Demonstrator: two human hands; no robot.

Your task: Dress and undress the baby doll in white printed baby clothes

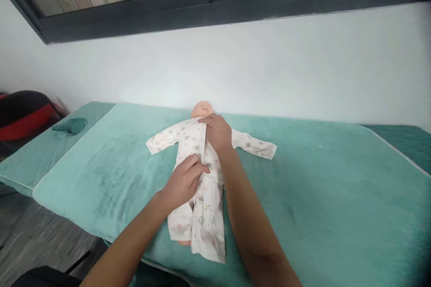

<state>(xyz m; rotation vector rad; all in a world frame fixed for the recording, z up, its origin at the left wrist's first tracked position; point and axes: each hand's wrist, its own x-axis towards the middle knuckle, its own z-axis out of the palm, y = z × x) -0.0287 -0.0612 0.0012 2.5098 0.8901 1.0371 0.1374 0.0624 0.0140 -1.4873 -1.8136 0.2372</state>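
The front edge of the white printed cotton top [188,135], worn by our pink plastic doll [201,108] on the green plush bed [323,197], runs lengthwise between our hands: left hand [183,181] pinched shut on it low down, right hand [219,133] half-curled by the collar (its grip hidden).

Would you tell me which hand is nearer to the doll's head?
The right hand is nearer, at the collar just below the doll's head; the left hand is farther down, at the shirt's lower front.
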